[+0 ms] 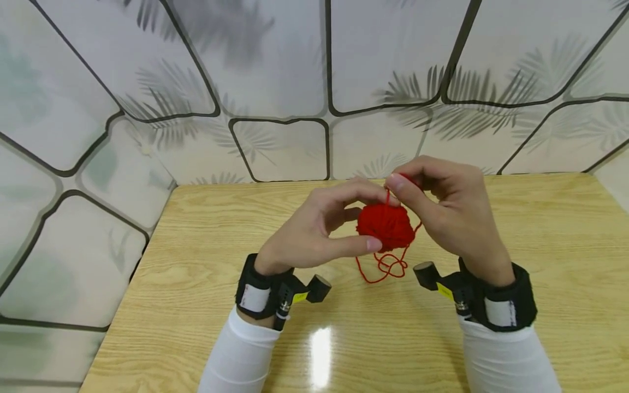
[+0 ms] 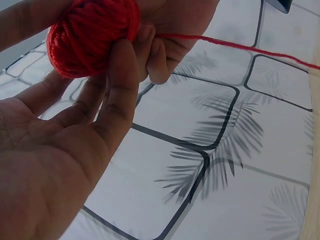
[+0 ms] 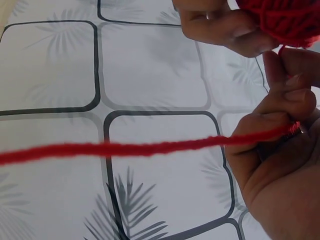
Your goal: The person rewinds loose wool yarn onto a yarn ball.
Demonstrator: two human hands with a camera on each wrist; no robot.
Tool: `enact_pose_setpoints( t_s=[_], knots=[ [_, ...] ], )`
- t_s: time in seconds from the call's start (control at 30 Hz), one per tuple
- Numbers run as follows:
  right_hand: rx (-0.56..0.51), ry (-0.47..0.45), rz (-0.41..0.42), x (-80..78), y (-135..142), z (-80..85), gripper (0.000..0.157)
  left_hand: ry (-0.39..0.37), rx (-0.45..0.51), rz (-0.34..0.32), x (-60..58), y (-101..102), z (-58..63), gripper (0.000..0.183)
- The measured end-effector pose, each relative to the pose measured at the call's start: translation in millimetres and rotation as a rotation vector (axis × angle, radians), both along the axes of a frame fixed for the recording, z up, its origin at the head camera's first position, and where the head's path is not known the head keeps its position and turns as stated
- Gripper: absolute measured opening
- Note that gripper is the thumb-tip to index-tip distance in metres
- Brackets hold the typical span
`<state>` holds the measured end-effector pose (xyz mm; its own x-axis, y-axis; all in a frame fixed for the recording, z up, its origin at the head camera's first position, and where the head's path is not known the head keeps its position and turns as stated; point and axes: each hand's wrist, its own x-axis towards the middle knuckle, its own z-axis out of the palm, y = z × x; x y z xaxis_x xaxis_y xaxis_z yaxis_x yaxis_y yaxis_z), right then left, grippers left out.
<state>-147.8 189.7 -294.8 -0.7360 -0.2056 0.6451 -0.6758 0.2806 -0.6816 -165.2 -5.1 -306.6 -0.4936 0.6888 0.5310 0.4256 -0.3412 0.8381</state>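
A small ball of red yarn (image 1: 385,225) is held up above the table by my left hand (image 1: 326,224), thumb on the near side and fingers on the far side. In the left wrist view the wound strands of the yarn ball (image 2: 92,37) show between the fingertips. My right hand (image 1: 447,204) pinches the yarn strand (image 1: 388,196) just above the ball. From that hand the strand (image 3: 150,149) trails away across the right wrist view, passing through the curled fingers. Below the ball, loose loops of yarn (image 1: 390,266) appear over the table.
The light wooden table (image 1: 206,234) runs back to a wall (image 1: 280,147) with a stone-outline and palm-leaf pattern. Black straps with small camera mounts (image 1: 319,288) sit on both wrists. A bright reflection shows on the near tabletop.
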Motion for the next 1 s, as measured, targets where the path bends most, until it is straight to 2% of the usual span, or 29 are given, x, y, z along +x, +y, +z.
enact_pose_setpoints(
  t_s=[0.3, 0.57, 0.8, 1.0],
  knots=[
    [-0.070, 0.000, -0.045, -3.8, -1.5, -3.1, 0.011, -0.013, 0.060, 0.114, -0.5, 1.1, -1.7, 0.041],
    [-0.115, -0.018, -0.030, -6.8, -3.7, -6.4, 0.010, 0.011, 0.081, 0.191, -0.9, 1.1, -2.1, 0.047],
    [-0.171, -0.033, 0.028, -7.0, -4.6, -6.5, 0.010, 0.063, 0.124, 0.164, -0.7, 3.6, -2.4, 0.044],
    [-0.172, -0.113, 0.063, -5.6, -5.8, -4.6, 0.010, 0.041, 0.157, 0.128, 1.2, 3.5, -1.0, 0.041]
  ],
)
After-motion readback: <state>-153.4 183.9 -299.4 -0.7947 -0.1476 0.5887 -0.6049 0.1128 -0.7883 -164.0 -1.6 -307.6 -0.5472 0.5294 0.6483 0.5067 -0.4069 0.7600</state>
